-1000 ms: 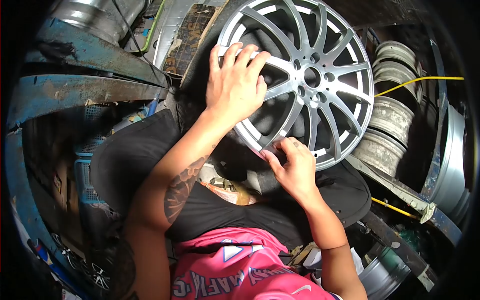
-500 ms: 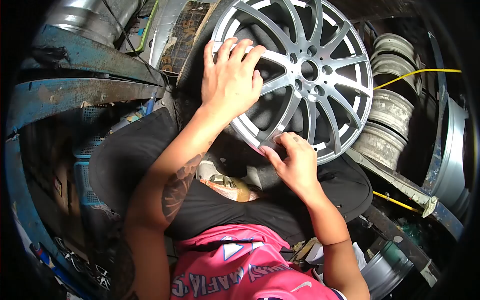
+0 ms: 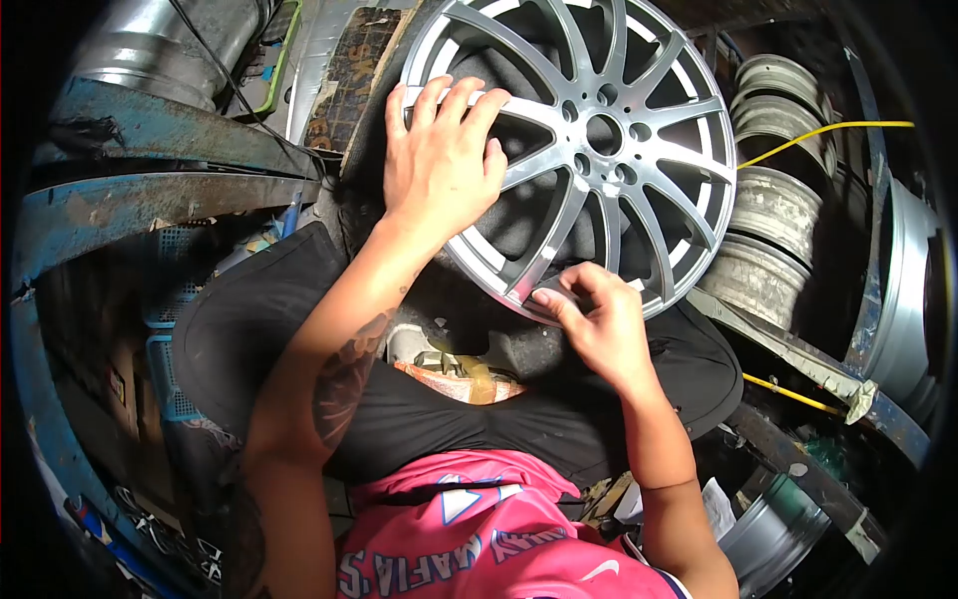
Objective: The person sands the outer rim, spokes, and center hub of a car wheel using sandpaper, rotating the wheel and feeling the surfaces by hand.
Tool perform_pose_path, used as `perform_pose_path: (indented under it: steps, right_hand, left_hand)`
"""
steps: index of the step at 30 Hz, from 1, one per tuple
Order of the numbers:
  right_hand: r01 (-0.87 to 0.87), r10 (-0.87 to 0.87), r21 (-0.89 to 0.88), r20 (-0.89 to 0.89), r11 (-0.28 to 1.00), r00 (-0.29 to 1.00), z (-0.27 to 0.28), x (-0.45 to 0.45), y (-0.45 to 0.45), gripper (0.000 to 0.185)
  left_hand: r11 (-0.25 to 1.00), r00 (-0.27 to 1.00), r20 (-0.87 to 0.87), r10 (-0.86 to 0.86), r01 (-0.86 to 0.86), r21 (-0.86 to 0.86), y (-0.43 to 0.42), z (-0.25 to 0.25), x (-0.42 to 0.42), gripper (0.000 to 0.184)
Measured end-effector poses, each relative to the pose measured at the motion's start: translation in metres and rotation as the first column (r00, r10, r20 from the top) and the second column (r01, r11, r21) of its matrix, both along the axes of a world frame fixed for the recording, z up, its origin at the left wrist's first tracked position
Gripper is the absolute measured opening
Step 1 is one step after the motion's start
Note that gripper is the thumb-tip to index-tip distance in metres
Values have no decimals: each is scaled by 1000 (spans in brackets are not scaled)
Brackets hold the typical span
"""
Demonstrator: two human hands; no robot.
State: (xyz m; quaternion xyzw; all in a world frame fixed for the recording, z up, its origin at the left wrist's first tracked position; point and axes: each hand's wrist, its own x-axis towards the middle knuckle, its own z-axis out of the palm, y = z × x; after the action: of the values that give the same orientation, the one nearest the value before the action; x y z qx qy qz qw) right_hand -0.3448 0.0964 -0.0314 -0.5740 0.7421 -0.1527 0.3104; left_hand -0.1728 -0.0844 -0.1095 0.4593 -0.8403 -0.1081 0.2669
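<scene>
A silver multi-spoke alloy wheel [image 3: 544,256] lies face up in front of my knees, tilted, on a dark padded surface. My left hand [image 3: 444,160] grips its left side, fingers curled over the rim and the end of a spoke, thumb on the near side. At the near edge, my right hand [image 3: 607,324] is closed in a pinch by the foot of a spoke. A small dark grey scrap [image 3: 561,288] shows between thumb and forefinger; its kind is hard to make out. The right fingertips are partly hidden against the rim.
Bare, scuffed wheel rims [image 3: 773,205] are stacked on the right, with a yellow cable [image 3: 828,128] across them. Blue metal beams [image 3: 170,200] flank my left side. Another rim [image 3: 773,539] lies at lower right, and a light blue basket [image 3: 175,374] stands at left.
The wheel and both hands appear slightly further left in view. My right hand's thumb and fingers have shifted a little to the right along the near rim. My left hand keeps its hold.
</scene>
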Motion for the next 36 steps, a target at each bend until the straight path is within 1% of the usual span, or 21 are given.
perform_pose_path:
  steps: [4,7,10,13,16,20,22,23,26,27,30,34,35,36]
  right_hand:
    - [-102,102,-33,-8,994,995,-8,11,4,29]
    - [-169,162,-69,-107,983,981,-11,15,4,29]
    - [-178,164,-48,-203,983,965,-9,17,2,29]
    - [-163,142,-88,-205,983,968,-10,20,2,30]
    - [-146,136,-39,-204,988,970,-12,19,2,31]
    - [-156,128,-94,-250,983,960,-8,26,-2,34]
    - [-161,142,-59,-240,985,960,-8,17,3,33]
    - [-170,156,-41,-230,985,961,-10,15,3,33]
    - [-156,120,-136,-238,978,964,-11,28,-4,32]
    - [-162,127,-133,-237,978,963,-12,27,-3,34]
    - [-154,145,-20,-237,988,961,-9,19,1,34]
    - [-169,130,-137,-253,976,959,-11,31,-9,33]
    - [-130,111,-118,-158,984,981,-7,25,-10,32]
    - [-38,32,-156,-45,987,998,-4,18,-9,30]
  left_hand:
    - [1000,1000,0,-1,1,2,0,0,2,48]
    - [1000,1000,4,-6,6,8,0,1,2,48]
    - [1000,1000,1,-4,4,10,0,1,1,49]
    - [1000,1000,-3,4,-4,6,0,1,1,48]
    - [1000,1000,-22,8,-8,0,-1,0,2,47]
    - [1000,1000,-26,1,-1,5,2,-1,-1,48]
    - [1000,1000,-11,3,-3,5,0,1,1,48]
    - [1000,999,-38,6,-6,4,1,0,2,48]
    - [1000,1000,-24,5,-5,-8,1,1,1,48]
    - [1000,1000,-21,1,-1,-7,0,0,1,49]
    - [1000,1000,9,1,-1,4,0,2,2,49]
    - [1000,1000,6,-5,5,8,0,1,2,49]
    - [999,1000,-2,-23,23,26,0,1,1,49]
    - [998,999,-7,-37,37,42,0,3,3,49]
